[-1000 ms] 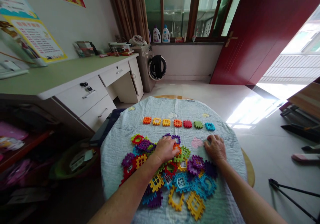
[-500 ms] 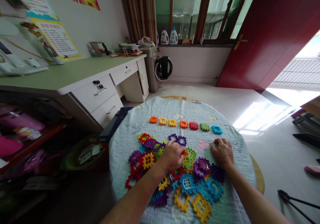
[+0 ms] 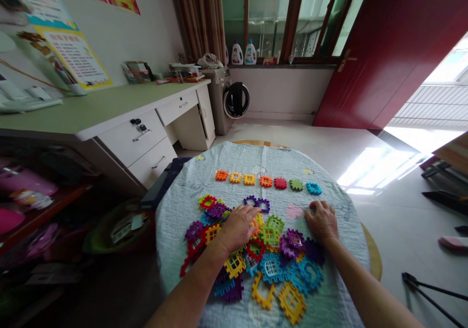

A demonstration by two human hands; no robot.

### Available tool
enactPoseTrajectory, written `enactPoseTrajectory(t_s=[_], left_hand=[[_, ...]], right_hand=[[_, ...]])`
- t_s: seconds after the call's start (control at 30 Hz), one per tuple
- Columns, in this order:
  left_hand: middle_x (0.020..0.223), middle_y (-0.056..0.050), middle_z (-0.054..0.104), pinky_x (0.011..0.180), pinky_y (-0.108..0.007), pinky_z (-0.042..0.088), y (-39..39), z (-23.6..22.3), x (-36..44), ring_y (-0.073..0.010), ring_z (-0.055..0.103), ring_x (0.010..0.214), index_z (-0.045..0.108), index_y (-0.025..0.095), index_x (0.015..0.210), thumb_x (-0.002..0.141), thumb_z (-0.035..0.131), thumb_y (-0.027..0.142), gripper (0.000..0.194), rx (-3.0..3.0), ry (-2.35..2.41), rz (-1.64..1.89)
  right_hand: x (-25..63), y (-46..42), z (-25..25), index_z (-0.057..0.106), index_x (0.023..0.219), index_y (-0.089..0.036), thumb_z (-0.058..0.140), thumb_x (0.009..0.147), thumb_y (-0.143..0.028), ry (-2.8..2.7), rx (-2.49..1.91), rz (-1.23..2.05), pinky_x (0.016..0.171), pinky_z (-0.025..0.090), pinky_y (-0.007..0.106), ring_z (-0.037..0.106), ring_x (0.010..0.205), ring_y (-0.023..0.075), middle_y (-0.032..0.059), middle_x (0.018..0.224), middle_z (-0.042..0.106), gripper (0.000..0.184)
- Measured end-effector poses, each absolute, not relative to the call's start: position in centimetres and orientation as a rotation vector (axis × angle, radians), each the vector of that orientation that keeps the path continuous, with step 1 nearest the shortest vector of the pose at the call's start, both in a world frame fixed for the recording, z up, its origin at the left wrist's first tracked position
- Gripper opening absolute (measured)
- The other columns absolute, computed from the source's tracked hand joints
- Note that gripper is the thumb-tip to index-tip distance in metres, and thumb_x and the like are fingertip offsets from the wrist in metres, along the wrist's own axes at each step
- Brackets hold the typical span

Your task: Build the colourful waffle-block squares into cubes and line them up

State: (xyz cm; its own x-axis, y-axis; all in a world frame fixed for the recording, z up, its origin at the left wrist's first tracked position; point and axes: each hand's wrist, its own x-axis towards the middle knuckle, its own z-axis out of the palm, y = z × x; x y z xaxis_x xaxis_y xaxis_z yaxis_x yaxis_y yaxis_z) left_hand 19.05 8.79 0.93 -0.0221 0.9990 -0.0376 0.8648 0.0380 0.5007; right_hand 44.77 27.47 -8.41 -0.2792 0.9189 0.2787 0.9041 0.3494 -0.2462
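Just beside the left fingers (image 3: 251, 212), a yellow piece (image 3: 260, 219).

Many-coloured pieces (image 3: 280, 183) on a pale blue-green cloth (image 3: 175, 211)
The row of pieces runs, left to right, orange, yellow with a white lattice, yellow, orange, red, green, blue. The heap (image 3: 270, 236) mixes purple, red, yellow, lime green and blue; one blue piece (image 3: 271, 268) carries a white lattice. The cloth is patterned with a pink patch (image 3: 293, 211) and smaller yellow ones. Beyond: deep red door (image 3: 365, 65), brown curtain (image 3: 199, 21), green desktop (image 3: 109, 106) over white drawers (image 3: 127, 140), greyish washing machine (image 3: 218, 99), white bottles (image 3: 250, 55) capped purple and blue. The shelf (image 3: 54, 212) at lower left looks reddish brown, though shadow makes that uncertain.
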Motion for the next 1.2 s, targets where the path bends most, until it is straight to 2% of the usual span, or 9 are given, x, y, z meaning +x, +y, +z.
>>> enactPoseTrajectory(t_s=[0.1,0.23,0.33,0.47,0.63,0.77,0.93,1.2], left_hand=[[0.130,-0.008,0.054,0.108,-0.037,0.036,8.8,0.0,18.5,-0.0220,0.049,0.121,0.053,0.023,0.127,0.080,0.057,0.021,0.047,1.924,2.062,0.596],[0.124,-0.010,0.059,0.107,-0.036,0.037,8.4,-0.6,14.2,-0.0214,0.052,0.117,0.060,0.019,0.118,0.082,0.048,0.014,0.037,1.820,2.272,0.719],[0.123,-0.011,0.062,0.107,-0.037,0.037,7.7,-0.8,9.4,-0.0220,0.054,0.116,0.064,0.015,0.113,0.074,0.040,0.000,0.048,1.716,2.400,0.642],[0.126,-0.011,0.062,0.111,-0.035,0.035,6.9,-1.3,5.0,-0.0215,0.052,0.122,0.064,0.013,0.114,0.062,0.041,-0.005,0.060,1.742,2.264,0.468],[0.126,-0.009,0.063,0.108,-0.032,0.038,7.0,-2.4,3.9,-0.0188,0.056,0.118,0.064,0.015,0.115,0.065,0.041,-0.005,0.059,1.724,2.148,0.430],[0.110,-0.006,0.070,0.100,-0.030,0.043,7.1,-2.1,4.2,-0.0184,0.062,0.106,0.067,0.018,0.106,0.073,0.042,0.003,0.044,1.636,2.247,0.506],[0.101,-0.003,0.070,0.088,-0.026,0.048,5.9,-0.4,4.8,-0.0144,0.065,0.091,0.060,0.019,0.113,0.083,0.038,0.013,0.039,1.457,2.232,0.750],[0.116,-0.008,0.065,0.102,-0.034,0.043,4.8,-0.9,5.5,-0.0194,0.059,0.110,0.062,0.017,0.111,0.079,0.042,0.012,0.039,1.605,2.109,0.694]], right_hand=[[44.7,27.4,-8.4,0.061,0.089,-0.019,0.053,0.080,-0.030,-2.247,-1.611,0.056,0.083,0.035,0.035,0.047,0.091,0.0242,0.0082,0.096,0.056,0.016],[44.7,27.5,-8.4,0.061,0.090,-0.019,0.053,0.080,-0.030,-2.258,-1.607,0.055,0.083,0.035,0.035,0.047,0.092,0.0247,0.0083,0.096,0.056,0.017],[44.7,27.4,-8.3,0.060,0.090,-0.019,0.052,0.080,-0.030,-2.260,-1.610,0.053,0.084,0.035,0.035,0.047,0.092,0.0248,0.0086,0.097,0.057,0.016],[44.6,27.3,-8.1,0.060,0.089,-0.019,0.052,0.080,-0.029,-2.258,-1.611,0.039,0.083,0.035,0.035,0.047,0.091,0.0243,0.0087,0.097,0.057,0.015],[44.7,27.3,-8.3,0.060,0.089,-0.019,0.052,0.080,-0.031,-2.258,-1.594,0.032,0.082,0.035,0.035,0.047,0.092,0.0243,0.0081,0.095,0.056,0.016],[44.8,27.5,-8.6,0.060,0.089,-0.020,0.053,0.080,-0.031,-2.267,-1.585,0.025,0.082,0.036,0.035,0.047,0.093,0.0245,0.0079,0.095,0.056,0.016],[45.0,27.8,-9.0,0.060,0.089,-0.020,0.052,0.079,-0.033,-2.273,-1.593,0.009,0.082,0.037,0.036,0.048,0.093,0.0250,0.0082,0.095,0.056,0.018],[45.1,27.9,-9.1,0.061,0.091,-0.020,0.051,0.079,-0.036,-2.286,-1.586,-0.008,0.085,0.038,0.037,0.048,0.093,0.0265,0.0091,0.097,0.056,0.023]])
